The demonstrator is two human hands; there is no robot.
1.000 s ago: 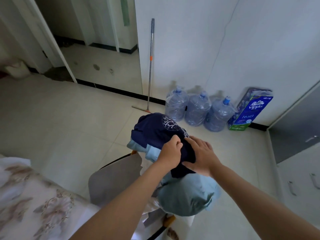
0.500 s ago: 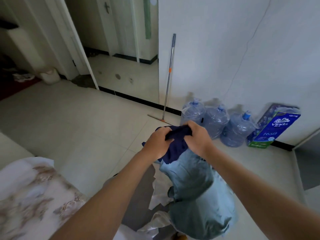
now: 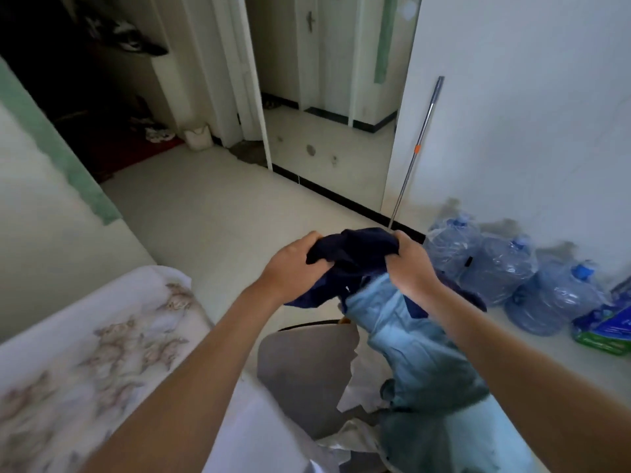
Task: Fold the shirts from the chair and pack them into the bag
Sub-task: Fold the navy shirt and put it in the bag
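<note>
- Pale tiled floor (image 3: 222, 213) runs from the foreground to a white wall (image 3: 529, 97) on the right and an open doorway (image 3: 327, 97) at the centre back.
- Three large clear water bottles (image 3: 498, 264) stand in a row against the wall; their fill level cannot be told.
- Mop handle (image 3: 415, 155) leans on the wall, just left of the bottles.
- Blue and green tissue pack (image 3: 604, 332) sits at the right edge, beside the last bottle.
- Small white bin (image 3: 197, 138) stands near the door frame; its contents are hidden.
- Flower-patterned bed cover (image 3: 102, 336) fills the lower left.
- Grey chair (image 3: 300, 363) is below the hands, partly covered by a white cloth (image 3: 355, 387).
- Navy shirt (image 3: 355, 250) is held bunched above the chair, clear of the seat.
- Left hand (image 3: 293, 264): fingers curled, gripping the left end of the navy shirt.
- Right hand (image 3: 409, 264): fingers curled, gripping the right end.
- Light blue shirt (image 3: 409, 336) hangs below the navy shirt and drapes down over the right side of the chair.
</note>
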